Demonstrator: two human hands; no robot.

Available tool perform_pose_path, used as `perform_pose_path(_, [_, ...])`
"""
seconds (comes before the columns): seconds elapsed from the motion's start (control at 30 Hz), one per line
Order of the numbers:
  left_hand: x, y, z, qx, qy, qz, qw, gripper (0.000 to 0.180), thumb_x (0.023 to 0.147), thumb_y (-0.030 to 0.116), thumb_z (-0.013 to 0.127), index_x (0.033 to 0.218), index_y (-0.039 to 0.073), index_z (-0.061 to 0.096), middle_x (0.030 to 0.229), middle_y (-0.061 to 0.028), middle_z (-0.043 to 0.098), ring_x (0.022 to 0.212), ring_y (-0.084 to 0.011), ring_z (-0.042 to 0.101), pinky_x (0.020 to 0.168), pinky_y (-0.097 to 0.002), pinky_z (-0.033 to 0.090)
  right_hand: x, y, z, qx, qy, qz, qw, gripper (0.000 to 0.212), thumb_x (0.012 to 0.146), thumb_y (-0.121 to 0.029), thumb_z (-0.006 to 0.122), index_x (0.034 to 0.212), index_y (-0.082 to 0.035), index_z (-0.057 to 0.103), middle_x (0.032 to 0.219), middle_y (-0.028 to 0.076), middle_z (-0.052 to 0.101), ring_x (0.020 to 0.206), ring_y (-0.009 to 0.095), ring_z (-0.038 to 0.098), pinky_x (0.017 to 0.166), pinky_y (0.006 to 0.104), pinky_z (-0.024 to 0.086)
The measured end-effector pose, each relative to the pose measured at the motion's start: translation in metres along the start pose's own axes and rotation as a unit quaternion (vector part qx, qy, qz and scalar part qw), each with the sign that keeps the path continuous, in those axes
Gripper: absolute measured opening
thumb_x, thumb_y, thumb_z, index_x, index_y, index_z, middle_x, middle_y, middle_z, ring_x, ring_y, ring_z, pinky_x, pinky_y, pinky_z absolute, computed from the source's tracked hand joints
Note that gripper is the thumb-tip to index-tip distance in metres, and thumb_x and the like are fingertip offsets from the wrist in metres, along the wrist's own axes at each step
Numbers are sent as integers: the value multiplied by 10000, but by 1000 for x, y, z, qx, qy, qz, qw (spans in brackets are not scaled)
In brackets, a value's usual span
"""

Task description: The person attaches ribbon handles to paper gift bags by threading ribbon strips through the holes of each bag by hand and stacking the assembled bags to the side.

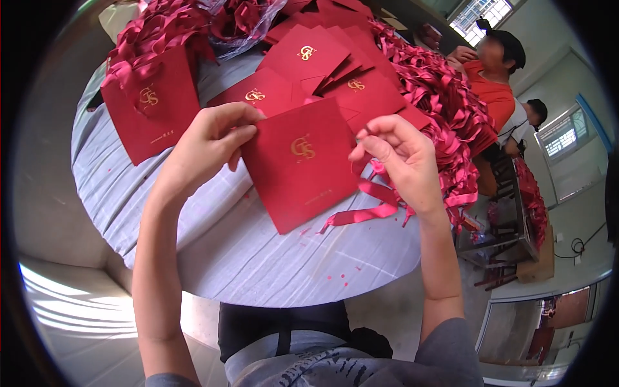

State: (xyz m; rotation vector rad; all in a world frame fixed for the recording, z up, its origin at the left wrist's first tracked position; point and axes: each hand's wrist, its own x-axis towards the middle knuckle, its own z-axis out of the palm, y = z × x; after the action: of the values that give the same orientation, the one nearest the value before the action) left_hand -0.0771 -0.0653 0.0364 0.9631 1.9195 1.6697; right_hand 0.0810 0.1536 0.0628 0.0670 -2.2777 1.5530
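Head: red bag (302, 174) pinched in left hand (218, 134); right hand (405, 158) beside it.

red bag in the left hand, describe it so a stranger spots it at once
Find the round, cloth-covered table. Over its middle, the left hand pinches a red bag with a gold emblem near its upper left corner. Unlike the other bags behind it and to its left, this one is in a hand.

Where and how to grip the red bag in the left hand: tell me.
The red bag is probably best gripped by its lower edge, from the near side: the left hand pinches its upper left corner, while that straight edge is uncovered.
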Motion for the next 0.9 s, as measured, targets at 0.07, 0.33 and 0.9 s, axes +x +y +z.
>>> perform_pose_path(0.07, [-4, 1, -2, -6, -6, -10, 1000, 172, 917, 48, 520, 1045, -41, 592, 771, -8, 583, 557, -41, 466, 511, -208, 412, 5, -12, 26, 19, -14, 26, 999, 95, 925, -22, 534, 997, 33, 562, 729, 30, 597, 649, 73, 581, 604, 206, 490])
perform_pose_path(0.33, [-1, 1, 10, -46, -56, -3, 997, 190, 920, 41, 512, 1073, -41, 591, 771, -7, 565, 574, -47, 487, 545, -206, 442, 13, -1, 58, -196, 8, -66, 978, 74, 876, -40, 620, 856, 15, 574, 664, 9, 576, 588, 28, 520, 500, 194, 400])
perform_pose_path(0.9, [-13, 10, 35, -58, -1, 45, 997, 190, 817, -12, 613, 996, -76, 608, 823, -39, 642, 667, -43, 526, 555, -209, 443, 5, -8, 67, -320, 57, -133, 936, 159, 817, -28, 619, 772, -11, 467, 655, 158, 556, 574, 360, 579, 488, 423, 447])
